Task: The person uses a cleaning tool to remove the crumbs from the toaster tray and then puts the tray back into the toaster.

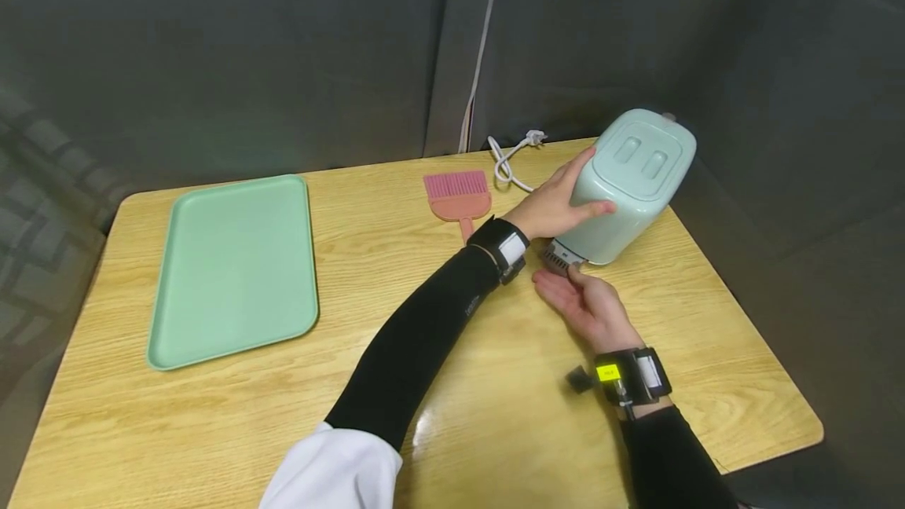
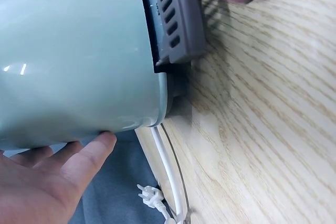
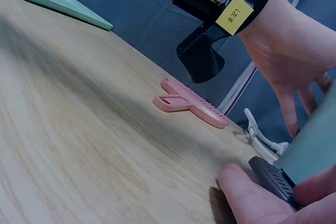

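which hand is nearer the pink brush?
Left. The left hand holds the toaster just right of the pink brush; the right hand pinches the grey crumb tray, farther away.

Toaster point(image 1: 629, 187): smooth mint plastic, soft sheen; grey ribbed plastic crumb tray point(image 1: 563, 258). Bench point(image 1: 396, 352): glossy varnished wood grain. Tray point(image 1: 233, 265): matt green plastic. Brush point(image 1: 458, 196): pink, rubbery-looking. Backdrop point(image 1: 283, 45): dark cloth.
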Tool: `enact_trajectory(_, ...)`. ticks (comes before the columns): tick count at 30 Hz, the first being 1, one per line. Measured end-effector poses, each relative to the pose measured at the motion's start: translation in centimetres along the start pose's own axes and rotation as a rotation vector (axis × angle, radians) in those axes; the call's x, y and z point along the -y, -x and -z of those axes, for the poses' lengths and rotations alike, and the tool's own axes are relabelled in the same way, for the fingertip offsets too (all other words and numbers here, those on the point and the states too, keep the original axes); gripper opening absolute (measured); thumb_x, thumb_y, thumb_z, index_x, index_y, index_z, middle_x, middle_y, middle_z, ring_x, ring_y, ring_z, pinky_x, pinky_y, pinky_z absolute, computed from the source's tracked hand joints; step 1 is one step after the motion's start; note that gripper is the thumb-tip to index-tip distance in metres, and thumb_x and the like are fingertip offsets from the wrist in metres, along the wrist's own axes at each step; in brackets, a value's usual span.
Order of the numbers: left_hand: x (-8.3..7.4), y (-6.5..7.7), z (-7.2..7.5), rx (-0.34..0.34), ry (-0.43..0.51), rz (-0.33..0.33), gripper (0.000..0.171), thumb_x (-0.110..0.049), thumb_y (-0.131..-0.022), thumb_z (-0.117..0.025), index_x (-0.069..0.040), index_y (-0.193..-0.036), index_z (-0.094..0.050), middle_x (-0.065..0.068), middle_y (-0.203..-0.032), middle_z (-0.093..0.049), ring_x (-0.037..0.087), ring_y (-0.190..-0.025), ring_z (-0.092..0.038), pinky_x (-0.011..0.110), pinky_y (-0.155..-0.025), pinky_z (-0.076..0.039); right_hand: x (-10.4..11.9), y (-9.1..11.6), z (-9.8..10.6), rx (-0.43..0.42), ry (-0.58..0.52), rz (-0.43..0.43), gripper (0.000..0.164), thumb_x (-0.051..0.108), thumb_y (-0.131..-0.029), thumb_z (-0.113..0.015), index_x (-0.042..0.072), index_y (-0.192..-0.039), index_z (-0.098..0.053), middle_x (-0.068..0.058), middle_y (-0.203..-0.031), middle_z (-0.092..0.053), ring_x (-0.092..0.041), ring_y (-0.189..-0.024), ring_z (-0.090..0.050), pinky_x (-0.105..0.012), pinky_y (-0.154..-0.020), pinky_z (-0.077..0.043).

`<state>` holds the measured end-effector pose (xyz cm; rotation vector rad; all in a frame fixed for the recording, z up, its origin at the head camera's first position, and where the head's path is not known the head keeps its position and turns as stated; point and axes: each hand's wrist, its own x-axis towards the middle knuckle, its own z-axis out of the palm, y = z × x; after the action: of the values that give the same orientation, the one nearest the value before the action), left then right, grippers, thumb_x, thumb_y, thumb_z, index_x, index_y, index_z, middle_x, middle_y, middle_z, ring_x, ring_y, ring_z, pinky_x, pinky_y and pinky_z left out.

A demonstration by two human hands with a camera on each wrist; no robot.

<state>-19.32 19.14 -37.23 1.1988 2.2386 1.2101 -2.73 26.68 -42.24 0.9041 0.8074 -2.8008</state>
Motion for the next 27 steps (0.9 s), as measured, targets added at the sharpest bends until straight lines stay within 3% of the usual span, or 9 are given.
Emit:
enact_trajectory(4,0.0,0.1,0.0,0.005,0.015,0.003,0.099,-0.061,-0.091,-0.066,-0.038,-0.163,-0.002,-0.01,-0.167,-0.016,0.004,-0.146,-0.026,0.025,-0.116,-0.029,-0.1,0.0,0.2,-0.01,0.026,-0.023,0.034,0.016,-0.111,-0.038,-0.003,-0.139,-0.039,-0.032,-0.118,-0.065,-0.036,-0.123,-0.061,-0.043,-0.112,-0.04)
enact_trajectory(8,0.2,0.1,0.1,0.007,0.024,0.0,0.099,-0.061,-0.091,-0.066,-0.038,-0.163,-0.002,-0.011,-0.167,-0.016,0.005,-0.145,-0.027,0.026,-0.116,-0.031,-0.3,0.3,0.4,-0.019,0.124,-0.037,0.029,0.015,-0.11,-0.042,-0.004,-0.131,-0.045,-0.03,-0.111,-0.068,-0.036,-0.116,-0.066,-0.045,-0.11,-0.043)
enact_trajectory(11,0.2,0.2,0.2,0.006,0.028,-0.002,0.099,-0.061,-0.091,-0.066,-0.038,-0.163,-0.002,-0.01,-0.168,-0.016,0.006,-0.145,-0.028,0.028,-0.116,-0.032,-0.2,0.6,0.4,-0.023,0.274,-0.04,0.029,0.017,-0.109,-0.045,-0.005,-0.128,-0.047,-0.025,-0.105,-0.071,-0.034,-0.108,-0.07,-0.045,-0.106,-0.047)
enact_trajectory(15,0.5,0.3,0.6,-0.006,0.037,-0.002,0.1,-0.06,-0.091,-0.067,-0.036,-0.163,-0.002,-0.008,-0.167,-0.017,0.007,-0.145,-0.029,0.029,-0.115,-0.034,0.2,0.5,-0.1,-0.032,0.565,-0.012,0.029,0.017,-0.108,-0.051,-0.008,-0.122,-0.052,-0.019,-0.094,-0.073,-0.029,-0.092,-0.075,-0.043,-0.094,-0.055)
enact_trajectory(20,0.8,0.4,1.0,-0.01,0.055,0.007,0.099,-0.058,-0.092,-0.067,-0.036,-0.163,-0.001,-0.009,-0.167,-0.016,0.006,-0.145,-0.029,0.029,-0.116,-0.033,0.9,0.0,-0.6,-0.111,0.887,0.06,0.035,0.021,-0.106,-0.055,-0.012,-0.118,-0.055,-0.015,-0.085,-0.071,-0.025,-0.077,-0.075,-0.04,-0.078,-0.062)
enact_trajectory(23,0.9,0.4,1.2,-0.018,0.048,0.014,0.099,-0.058,-0.092,-0.067,-0.035,-0.163,-0.002,-0.008,-0.167,-0.017,0.007,-0.145,-0.03,0.028,-0.115,-0.033,1.3,-0.4,-0.7,-0.139,0.984,0.085,0.037,0.024,-0.107,-0.052,-0.01,-0.119,-0.052,-0.017,-0.084,-0.071,-0.024,-0.074,-0.075,-0.039,-0.075,-0.062)
enact_trajectory(27,1.1,0.3,1.3,-0.028,0.029,0.019,0.099,-0.058,-0.092,-0.067,-0.034,-0.163,-0.003,-0.007,-0.167,-0.018,0.006,-0.145,-0.029,0.026,-0.115,-0.032,1.5,-0.9,-0.8,-0.143,1.008,0.097,0.036,0.029,-0.109,-0.047,-0.006,-0.115,-0.047,-0.018,-0.083,-0.071,-0.025,-0.073,-0.075,-0.04,-0.074,-0.062)
